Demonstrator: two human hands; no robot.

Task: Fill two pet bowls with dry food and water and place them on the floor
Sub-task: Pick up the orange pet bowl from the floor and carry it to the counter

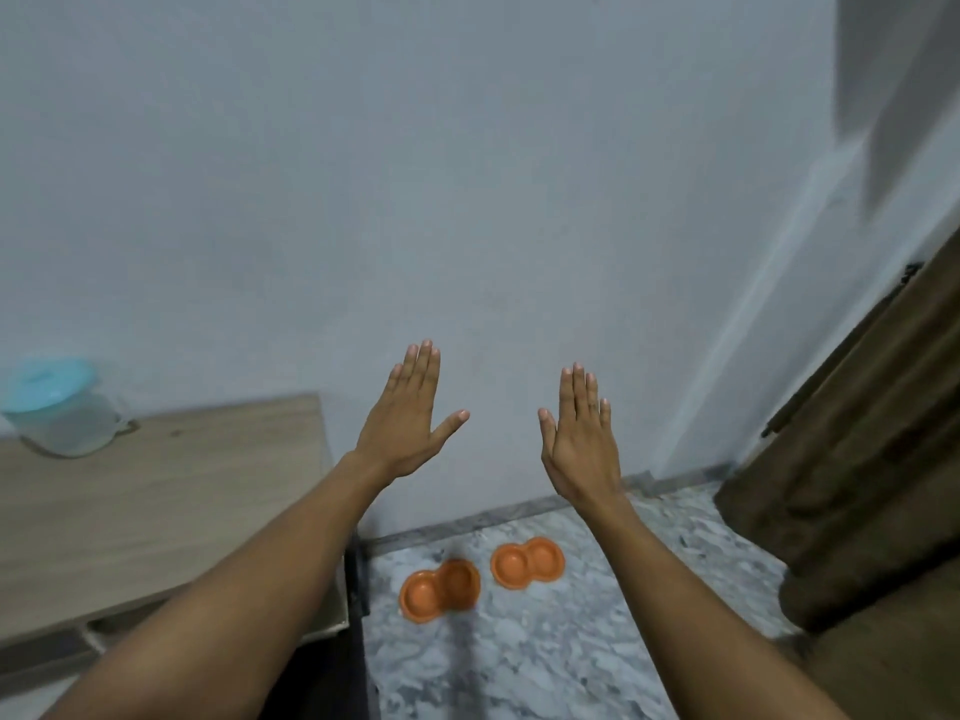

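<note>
Two orange twin-welled dishes, the left bowl (439, 589) and the right bowl (527, 565), sit slightly apart on the mottled grey floor (545, 662) near the wall (467, 200), contents too blurred to judge, while the left hand (410, 420) and right hand (582, 441) hover above, fingers straight, holding nothing

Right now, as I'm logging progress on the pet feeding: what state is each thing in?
Left hand: open, fingers straight, holding nothing.
Right hand: open, fingers straight, holding nothing.
Left orange bowl: upright on the floor, contents unclear.
Right orange bowl: upright on the floor, contents unclear.
Clear container: on the table, blue lid on.
</note>
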